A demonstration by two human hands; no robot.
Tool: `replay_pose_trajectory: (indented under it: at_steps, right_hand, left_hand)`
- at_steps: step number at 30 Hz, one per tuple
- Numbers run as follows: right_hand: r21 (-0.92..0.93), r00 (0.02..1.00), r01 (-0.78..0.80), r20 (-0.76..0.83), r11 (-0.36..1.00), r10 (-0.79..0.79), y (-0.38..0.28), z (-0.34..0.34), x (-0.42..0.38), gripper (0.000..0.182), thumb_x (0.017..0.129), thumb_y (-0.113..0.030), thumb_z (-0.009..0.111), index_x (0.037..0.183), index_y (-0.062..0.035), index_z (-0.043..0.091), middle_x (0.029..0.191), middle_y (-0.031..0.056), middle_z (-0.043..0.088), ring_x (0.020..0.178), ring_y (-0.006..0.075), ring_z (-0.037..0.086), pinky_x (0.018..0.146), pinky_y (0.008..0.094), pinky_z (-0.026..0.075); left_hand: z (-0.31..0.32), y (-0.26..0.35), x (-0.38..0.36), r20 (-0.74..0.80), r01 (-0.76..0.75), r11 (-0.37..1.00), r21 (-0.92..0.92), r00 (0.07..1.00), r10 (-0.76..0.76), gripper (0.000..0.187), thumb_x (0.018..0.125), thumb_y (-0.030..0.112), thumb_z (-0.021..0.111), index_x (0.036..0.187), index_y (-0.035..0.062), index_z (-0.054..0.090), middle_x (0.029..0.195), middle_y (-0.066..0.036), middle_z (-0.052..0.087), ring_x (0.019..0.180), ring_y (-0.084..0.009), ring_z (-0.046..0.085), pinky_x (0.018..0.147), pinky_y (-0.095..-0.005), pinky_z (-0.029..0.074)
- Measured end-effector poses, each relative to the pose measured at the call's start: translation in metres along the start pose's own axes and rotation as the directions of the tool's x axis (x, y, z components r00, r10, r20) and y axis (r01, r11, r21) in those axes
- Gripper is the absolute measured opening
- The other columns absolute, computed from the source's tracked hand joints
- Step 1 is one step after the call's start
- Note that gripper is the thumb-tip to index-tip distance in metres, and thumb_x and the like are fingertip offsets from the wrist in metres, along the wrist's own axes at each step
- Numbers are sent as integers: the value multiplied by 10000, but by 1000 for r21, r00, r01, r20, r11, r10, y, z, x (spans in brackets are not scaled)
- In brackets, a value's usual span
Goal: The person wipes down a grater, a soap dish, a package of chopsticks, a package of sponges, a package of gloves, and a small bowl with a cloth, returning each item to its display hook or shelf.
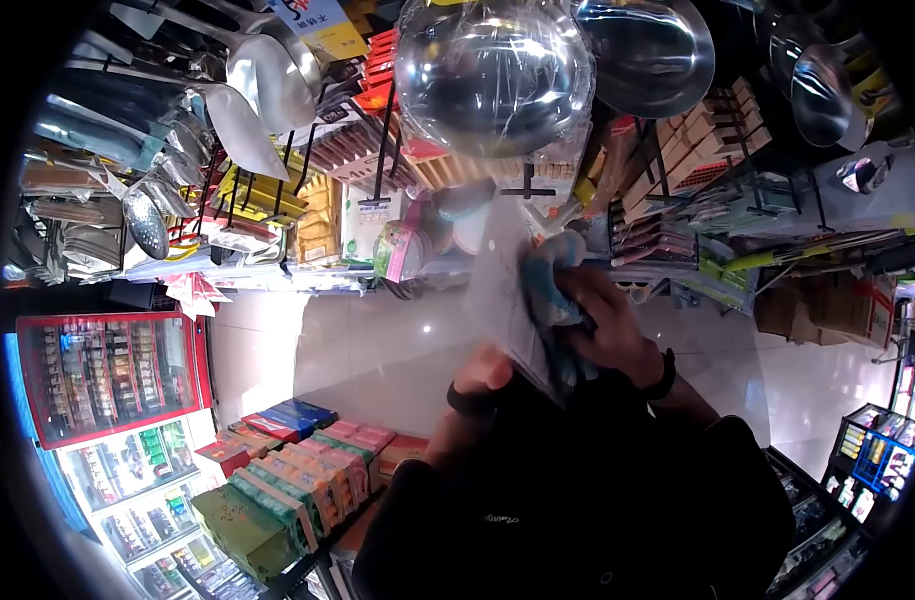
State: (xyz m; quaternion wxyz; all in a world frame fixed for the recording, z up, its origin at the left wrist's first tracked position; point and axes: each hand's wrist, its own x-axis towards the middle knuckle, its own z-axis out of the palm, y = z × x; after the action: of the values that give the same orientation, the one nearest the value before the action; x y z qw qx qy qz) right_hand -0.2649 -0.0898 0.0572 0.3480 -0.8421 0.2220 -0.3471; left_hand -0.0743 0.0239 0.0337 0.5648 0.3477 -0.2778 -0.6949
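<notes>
Fisheye head view in a shop aisle; the landmark is a clear plastic bag [502, 300] held at centre frame. Its long axis runs from upper left down to lower right, top edge tilted away twd the shelves. Inside it sits a blue-green cloth item [555, 290], bunched, reaching most of the bag's length.

Right hand [607, 325] is just right of the bag, fingers curled round bag and cloth tog., a firm closed hold; dark wristband below it. Left hand [482, 375] is at the bag's lower edge, thumb pressed on the plastic, pinching it; black sleeves fill the frame below.

Open room: pale tiled floor [357, 350] lies left of and behind the bag, clear to a red display fridge [107, 375] far left. Boxed goods [297, 470] are stacked lower left of the bag.

Above the bag hangs a plastic-wrapped steel bowl [492, 75], with ladles and scoops [247, 90] upper left. Racks of packaged utensils [697, 170] crowd upper right, close behind the bag's top edge
</notes>
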Motion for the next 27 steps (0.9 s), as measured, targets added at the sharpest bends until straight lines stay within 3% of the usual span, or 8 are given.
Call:
replay_pose_trajectory:
  at_steps: [6,12,15,17,19,23,27]
  right_hand:
    - [-50,998,-44,35,998,45,-1,-2,-2,693,625,-38,724,1295,-70,547,1293,143,559,1101,359,563,919,439,496]
    - [-151,977,8,212,988,25,11,-5,-16,656,674,-108,725,1307,-111,552,1190,114,543,1036,348,561,880,441,500]
    - [-128,971,16,239,992,15,10,-5,-19,637,691,-129,715,1308,-121,555,1130,107,533,1015,342,561,873,436,499]
    - [-125,967,21,254,992,12,10,-3,-19,633,671,-108,708,1289,-95,569,1148,115,548,1037,340,563,889,433,489]
    - [-124,965,44,260,991,-10,11,0,-16,633,662,-96,703,1282,-84,576,1156,118,560,1045,338,566,890,432,486]
    - [-158,968,97,243,983,-57,-4,4,-3,616,685,-103,696,1290,-120,580,1135,99,566,1031,326,575,884,429,495]
    - [-192,972,237,39,952,-233,-33,4,25,600,676,-82,688,1271,-82,603,1151,111,594,990,333,590,866,445,507]
  left_hand:
    - [-2,0,-5,63,-4,998,61,998,0,986,778,394,759,1513,-15,244,1475,-128,403,1346,-249,412,1104,-381,345]
    - [-14,-30,-14,-95,-84,979,-187,993,67,977,788,498,742,1482,-27,298,1431,-128,452,1298,-238,462,1071,-375,389]
    - [-7,-29,-13,-229,-100,976,-192,972,54,952,809,520,719,1473,-29,316,1422,-128,464,1278,-236,479,1063,-376,399]
    - [-9,-36,-14,-220,-158,964,-212,969,111,916,828,512,702,1467,-28,329,1413,-129,475,1266,-238,489,1062,-375,401]
    - [-23,-54,-18,-109,-278,910,-307,960,257,867,849,489,684,1460,-26,345,1398,-131,491,1254,-243,499,1060,-373,401]
    - [-34,-47,-34,-139,-102,995,-7,985,100,757,851,376,658,1434,-25,388,1359,-132,525,1234,-253,515,1048,-373,407]
    - [-24,-39,-31,-156,-65,994,-90,987,50,664,825,250,613,1398,-29,431,1336,-130,543,1207,-250,536,1007,-365,438]
